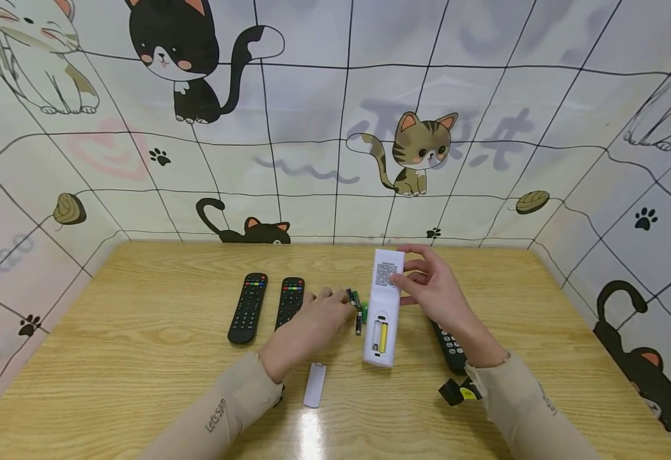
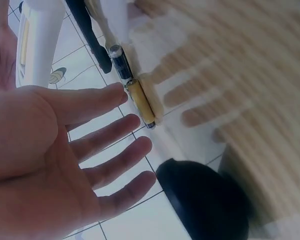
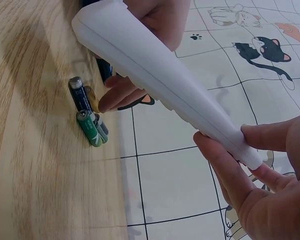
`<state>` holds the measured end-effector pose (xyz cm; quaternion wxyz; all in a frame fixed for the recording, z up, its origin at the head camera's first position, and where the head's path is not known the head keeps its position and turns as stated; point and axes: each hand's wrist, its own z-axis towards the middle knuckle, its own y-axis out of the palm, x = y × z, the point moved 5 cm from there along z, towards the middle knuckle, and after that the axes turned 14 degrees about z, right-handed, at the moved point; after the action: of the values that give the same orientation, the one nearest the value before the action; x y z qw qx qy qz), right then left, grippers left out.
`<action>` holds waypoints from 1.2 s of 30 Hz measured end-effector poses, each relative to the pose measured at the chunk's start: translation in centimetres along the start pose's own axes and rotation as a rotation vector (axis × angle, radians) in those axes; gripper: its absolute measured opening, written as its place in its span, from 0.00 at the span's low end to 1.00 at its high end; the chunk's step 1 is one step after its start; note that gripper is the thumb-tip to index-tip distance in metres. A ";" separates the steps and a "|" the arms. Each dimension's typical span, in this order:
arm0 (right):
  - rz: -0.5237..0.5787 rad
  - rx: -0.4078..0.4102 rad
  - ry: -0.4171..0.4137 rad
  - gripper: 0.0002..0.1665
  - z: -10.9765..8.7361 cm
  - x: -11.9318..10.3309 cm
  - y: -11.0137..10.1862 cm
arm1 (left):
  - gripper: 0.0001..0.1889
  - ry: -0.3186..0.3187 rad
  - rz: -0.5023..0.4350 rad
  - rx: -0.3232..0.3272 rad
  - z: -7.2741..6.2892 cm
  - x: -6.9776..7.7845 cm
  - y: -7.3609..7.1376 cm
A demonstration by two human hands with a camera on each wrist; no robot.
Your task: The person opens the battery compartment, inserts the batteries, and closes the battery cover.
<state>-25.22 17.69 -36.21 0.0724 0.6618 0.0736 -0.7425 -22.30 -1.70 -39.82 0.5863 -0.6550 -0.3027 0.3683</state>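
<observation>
My right hand (image 1: 436, 291) grips a white remote control (image 1: 386, 268) by its far end, thumb on the back and fingers on the other side. The back faces up, and its uncovered battery compartment shows one yellow battery (image 1: 383, 337) beside a vacant slot. My left hand (image 1: 324, 316) is at the loose batteries (image 1: 358, 322), its fingers extended towards them and nothing held. In the right wrist view, a green battery (image 3: 89, 128) and a dark one (image 3: 80, 95) lie close together. The white battery cover (image 1: 314, 385) lies on the table nearer me.
Two black remotes lie at left: one remote (image 1: 248, 308) in full view, the other (image 1: 291, 300) partly behind my left hand. Another black remote (image 1: 450, 350) is under my right forearm. A small black-and-yellow object (image 1: 459, 391) sits by the right cuff. Cat-patterned cloth (image 1: 312, 160) hangs behind the table (image 1: 157, 358).
</observation>
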 end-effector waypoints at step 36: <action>0.004 -0.010 0.008 0.33 0.0 -0.1 0.1 | 0.02 -0.047 0.071 0.106 0.3 -1.0 0.1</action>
<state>-25.17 17.56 -36.11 0.0767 0.6645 0.0764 -0.7394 -23.14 -2.37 -39.82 0.5993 -0.6247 -0.2731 0.4196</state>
